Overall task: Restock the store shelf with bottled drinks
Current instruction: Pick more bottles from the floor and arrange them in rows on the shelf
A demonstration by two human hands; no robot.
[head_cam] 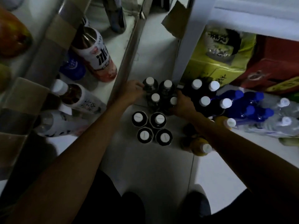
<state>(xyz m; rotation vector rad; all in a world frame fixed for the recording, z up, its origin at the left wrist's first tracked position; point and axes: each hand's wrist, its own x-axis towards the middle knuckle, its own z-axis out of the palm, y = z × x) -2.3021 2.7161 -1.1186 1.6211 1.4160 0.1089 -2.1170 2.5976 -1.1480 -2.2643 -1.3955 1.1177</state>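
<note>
Several dark bottles with white caps [159, 94] stand in a tight cluster on the pale floor. My left hand [133, 91] grips the far-left bottle of that cluster from its left side. My right hand [182, 105] curls round the near-right bottle from the right. A second group of white-capped dark bottles [152, 126] stands just nearer to me, untouched. More dark bottles [207, 94] stand to the right. On the left, the shelf [53, 50] holds white-labelled drink bottles [95, 54] lying and standing.
Packs of blue-capped water bottles [252, 104] and clear bottles [283, 113] lie at right, with yellow-orange bottles [200, 147] under my right forearm. A yellow-green carton [215, 68] and red box [275, 62] sit beneath a white shelf post [186, 46]. My shoes are at the bottom.
</note>
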